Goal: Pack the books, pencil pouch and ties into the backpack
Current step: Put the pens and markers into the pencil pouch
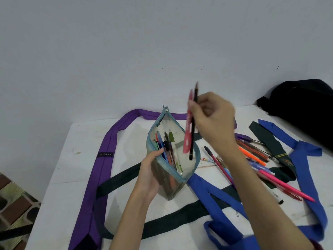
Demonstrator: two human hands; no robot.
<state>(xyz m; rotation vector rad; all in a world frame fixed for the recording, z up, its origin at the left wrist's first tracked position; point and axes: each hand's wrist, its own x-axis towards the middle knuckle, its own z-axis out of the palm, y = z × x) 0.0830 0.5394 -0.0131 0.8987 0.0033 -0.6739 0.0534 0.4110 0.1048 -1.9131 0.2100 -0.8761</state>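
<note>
My left hand (150, 175) holds a clear, teal-edged pencil pouch (189, 166) upright and open on the white table (59, 193); several pens stand inside. My right hand (215, 117) grips a black pencil and a red pen (191, 123) above the pouch, their lower ends in its mouth. A purple tie (105, 161), a blue tie (304, 159) and a dark green tie (171, 216) lie spread on the table. The black backpack (306, 109) sits at the far right. No books are in view.
Loose pens and pencils (264, 165) lie scattered right of the pouch, under my right forearm. A grey wall stands behind the table. A tiled floor (12, 201) shows past the table's left edge.
</note>
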